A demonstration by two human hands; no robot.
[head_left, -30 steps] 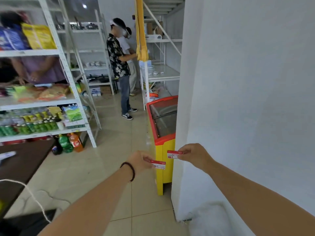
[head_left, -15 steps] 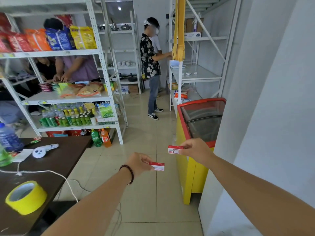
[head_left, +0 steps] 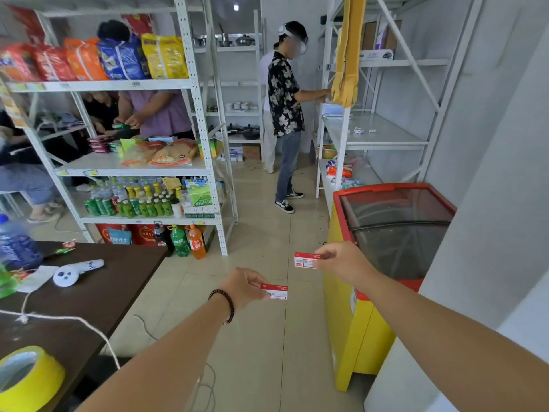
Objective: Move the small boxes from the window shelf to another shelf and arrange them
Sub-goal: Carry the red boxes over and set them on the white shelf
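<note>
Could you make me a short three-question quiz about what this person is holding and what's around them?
1. True or false: each hand holds one small red-and-white box.
2. Which box is higher in the picture? A) left hand's B) right hand's
3. What stands on the floor just beyond the right hand?

Key
1. True: the left hand pinches one box, the right hand the other box.
2. B.
3. A yellow chest freezer with a red-rimmed glass lid.

Box print (head_left: 274,292) illegible; tape roll (head_left: 28,379) cut off.
</note>
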